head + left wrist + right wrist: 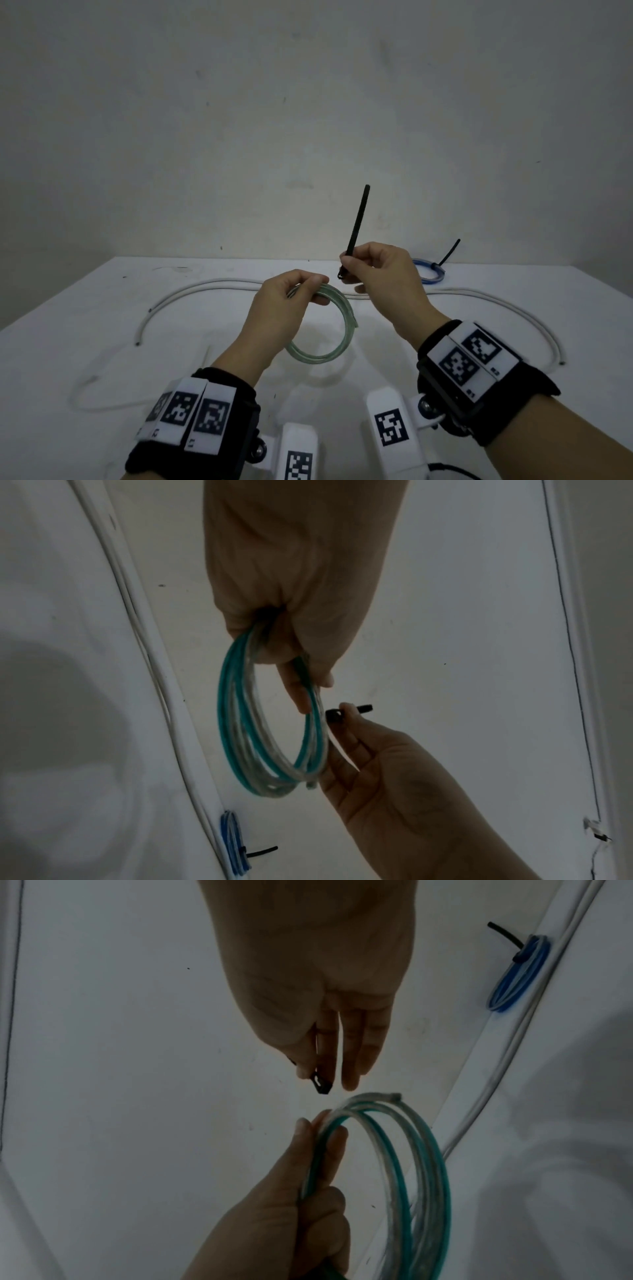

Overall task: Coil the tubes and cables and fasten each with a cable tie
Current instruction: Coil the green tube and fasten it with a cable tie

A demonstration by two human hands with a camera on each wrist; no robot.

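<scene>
While the left hand [286,301] grips the green tube coil [329,337] at its 11 o'clock edge, lifted above the tabletop [85,308], the right hand [383,274] pinches a black cable tie [358,222] just beside it, at 1 o'clock. A tied blue coil [430,274] lies farther toward 2 o'clock, beyond a loose white cable [191,291]

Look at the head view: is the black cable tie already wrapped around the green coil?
No. The right hand holds the cable tie upright, apart from the green coil in the left hand.
</scene>
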